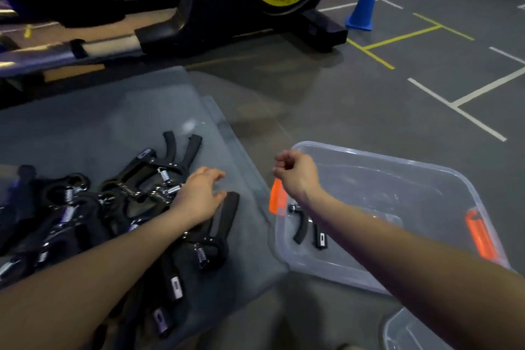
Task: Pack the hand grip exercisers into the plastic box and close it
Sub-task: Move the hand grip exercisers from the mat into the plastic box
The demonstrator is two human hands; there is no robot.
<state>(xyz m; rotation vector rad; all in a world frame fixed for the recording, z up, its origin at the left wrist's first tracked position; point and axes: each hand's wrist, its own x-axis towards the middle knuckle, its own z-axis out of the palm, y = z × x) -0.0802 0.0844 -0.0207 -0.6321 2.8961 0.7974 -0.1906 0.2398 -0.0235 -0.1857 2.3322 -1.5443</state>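
Several black hand grip exercisers (133, 187) with metal springs lie piled on a grey mat (119, 111) at the left. My left hand (199, 196) reaches over the pile, fingers loosely spread just above one exerciser's handle (227, 216), holding nothing. A clear plastic box (383, 179) with orange latches stands open on the floor at the right. One exerciser (308, 229) lies inside it near the left wall. My right hand (295, 172) hovers over the box's left rim with fingers curled and nothing in them.
A black exercise bike base (241, 34) with a yellow-ringed wheel stands behind the mat. A blue cone (365, 0) is at the back right. The box's clear lid (409, 332) shows at the bottom right. Grey floor with painted lines lies beyond.
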